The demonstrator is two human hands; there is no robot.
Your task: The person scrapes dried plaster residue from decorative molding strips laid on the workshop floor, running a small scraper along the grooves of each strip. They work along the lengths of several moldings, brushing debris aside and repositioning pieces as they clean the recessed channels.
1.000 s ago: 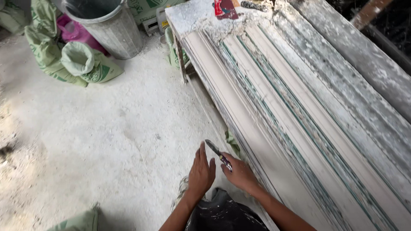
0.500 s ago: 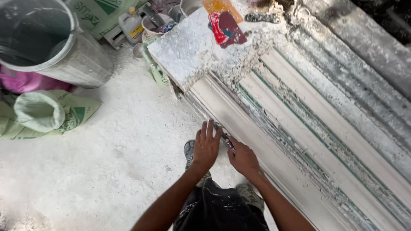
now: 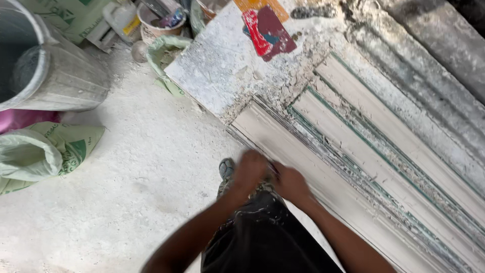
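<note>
Both my hands sit close together at the near edge of the long white moulding, the one closest to me on the bench. Left hand and right hand are motion-blurred; can't tell if either is closed on anything. A thin dark bit shows between them, too smeared to name.

Around the hands: just below the left one, my shoe on the dusty white floor. Beyond the hands, up the bench, a crusted plaster slab w/ a red scraper lying on it. Further mouldings w/ green-edged grooves run off past the right hand. Far out from the left hand: grey metal bucket, green-printed sack beside it, a small tub and a white jug behind. Nothing lies between the hands and the moulding edge.

Vs half a sec ago: left fingers were spread flat on the edge, now bunched and blurred; hands have closed in on each other. View has shifted, slab end and bucket sit nearer the frame centre.
</note>
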